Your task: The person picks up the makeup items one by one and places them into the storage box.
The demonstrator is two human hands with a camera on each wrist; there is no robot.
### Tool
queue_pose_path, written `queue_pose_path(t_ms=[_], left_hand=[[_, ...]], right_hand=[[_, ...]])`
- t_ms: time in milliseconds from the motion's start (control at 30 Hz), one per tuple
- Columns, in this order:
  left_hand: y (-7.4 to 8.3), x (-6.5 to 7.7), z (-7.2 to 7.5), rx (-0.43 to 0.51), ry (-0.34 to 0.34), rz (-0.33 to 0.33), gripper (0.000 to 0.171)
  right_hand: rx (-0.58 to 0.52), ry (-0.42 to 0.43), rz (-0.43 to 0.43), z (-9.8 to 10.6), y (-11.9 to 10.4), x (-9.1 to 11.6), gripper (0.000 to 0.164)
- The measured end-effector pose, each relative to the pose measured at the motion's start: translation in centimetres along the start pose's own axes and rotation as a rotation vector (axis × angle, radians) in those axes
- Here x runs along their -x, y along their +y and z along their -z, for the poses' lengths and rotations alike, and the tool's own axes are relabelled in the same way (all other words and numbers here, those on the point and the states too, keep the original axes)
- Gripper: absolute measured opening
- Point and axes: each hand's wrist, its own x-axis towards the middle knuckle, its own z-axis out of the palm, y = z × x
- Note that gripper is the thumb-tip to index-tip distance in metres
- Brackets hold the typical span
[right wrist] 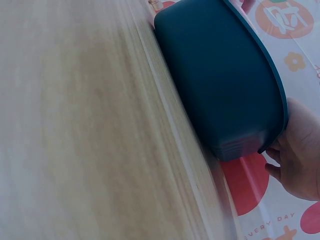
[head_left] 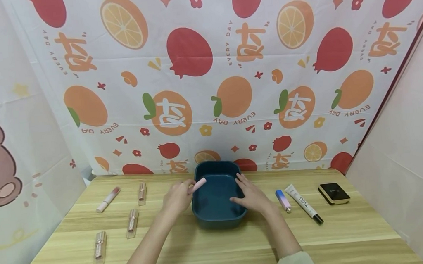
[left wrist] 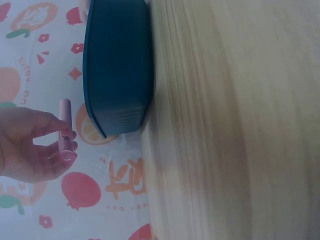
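A dark teal plastic bin (head_left: 216, 198) stands at the back of the wooden table, its inside bare in the head view. Between thumb and fingers, my left hand (head_left: 177, 197) pinches a slim pink lip gloss tube (head_left: 199, 184), whose far end reaches over the bin's left rim. The left wrist view shows this tube (left wrist: 65, 120) beside the bin's outer wall. My right hand (head_left: 253, 196) grips the bin's right rim, thumb on the inside and fingers along the outside. In the right wrist view its fingertips (right wrist: 274, 170) curl below the rim.
On the left lie a pink-and-white lip gloss (head_left: 108, 199) and several clear-cased lipsticks (head_left: 132, 223). Right of the bin are a blue-pink lipstick (head_left: 283, 201), a white TWG tube (head_left: 304, 204) and a black compact (head_left: 334, 193). A fruit-print curtain (head_left: 234, 138) hangs behind.
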Motion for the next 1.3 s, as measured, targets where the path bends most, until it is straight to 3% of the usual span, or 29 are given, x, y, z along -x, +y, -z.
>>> queue_pose_path(t_ms=[700, 1300], left_hand=[[1.3, -0.1, -0.1, 0.054, -0.080, -0.069, 0.026], [2.0, 0.1, -0.3, 0.012, -0.151, -0.127, 0.025]], right_hand=[[-0.014, 0.006, -0.017, -0.2, 0.2, 0.1, 0.073], [0.002, 0.003, -0.013, -0.1, 0.1, -0.2, 0.074]])
